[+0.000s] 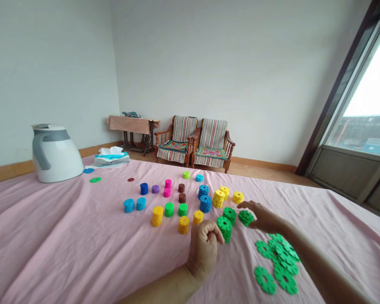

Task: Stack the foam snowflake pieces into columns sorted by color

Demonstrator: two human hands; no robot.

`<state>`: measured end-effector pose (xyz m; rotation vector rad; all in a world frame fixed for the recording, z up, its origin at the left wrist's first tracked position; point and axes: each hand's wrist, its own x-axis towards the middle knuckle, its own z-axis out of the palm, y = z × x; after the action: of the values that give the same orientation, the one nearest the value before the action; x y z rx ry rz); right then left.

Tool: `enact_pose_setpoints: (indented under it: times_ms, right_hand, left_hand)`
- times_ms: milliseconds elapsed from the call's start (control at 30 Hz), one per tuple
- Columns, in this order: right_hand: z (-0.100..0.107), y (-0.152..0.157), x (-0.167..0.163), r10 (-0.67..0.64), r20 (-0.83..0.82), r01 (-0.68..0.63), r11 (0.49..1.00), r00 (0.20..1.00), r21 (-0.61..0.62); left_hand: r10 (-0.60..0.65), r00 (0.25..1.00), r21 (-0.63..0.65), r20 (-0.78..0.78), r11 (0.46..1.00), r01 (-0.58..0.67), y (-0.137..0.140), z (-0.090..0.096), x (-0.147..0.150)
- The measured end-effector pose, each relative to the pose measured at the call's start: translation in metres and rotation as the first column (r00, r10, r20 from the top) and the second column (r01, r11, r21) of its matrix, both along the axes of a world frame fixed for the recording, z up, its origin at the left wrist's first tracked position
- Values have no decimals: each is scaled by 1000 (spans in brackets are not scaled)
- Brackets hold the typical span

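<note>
My left hand (205, 244) is curled closed, its knuckles up, right beside the tall front stack of green notched discs (224, 230). What its fingers hold, if anything, is hidden. My right hand (260, 216) reaches in from the right with thumb and fingers apart around a shorter dark green stack (246, 218). I cannot tell if it touches that stack. Another green stack (229, 215) stands between the two hands. Loose green discs (284, 257) lie in an overlapping heap below my right forearm.
Stacks stand ahead: yellow (218, 198), blue (205, 203), orange-yellow (157, 216), light blue (129, 205), brown (182, 198) and pink (167, 192). A white jug (58, 154) and a tissue pack (112, 158) sit at the left on the pink cloth (82, 236). Two wooden chairs (211, 143) stand beyond.
</note>
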<state>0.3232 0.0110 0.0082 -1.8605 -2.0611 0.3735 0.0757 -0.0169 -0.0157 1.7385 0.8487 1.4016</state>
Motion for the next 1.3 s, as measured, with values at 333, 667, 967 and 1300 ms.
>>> enact_pose_setpoints:
  times_ms: [333, 667, 967, 1300]
  right_hand:
    - [12, 2, -14, 140, 183, -120, 986, 973, -116]
    - [13, 1, -20, 148, 235, -123, 985, 961, -117]
    - [20, -9, -13, -14, 247, 52, 987, 969, -150]
    - [24, -6, -19, 20, 270, 14, 992, 963, -123]
  left_hand:
    - [4, 1000, -2, -7, 1000, -4, 0, -2, 0]
    - [-6, 1000, -12, -8, 1000, 6, 0, 0, -1]
    - [-17, 1000, -7, 1, 1000, 17, 0, 0, 0]
    - [-8, 1000, -10, -21, 1000, 8, 1, 0, 0]
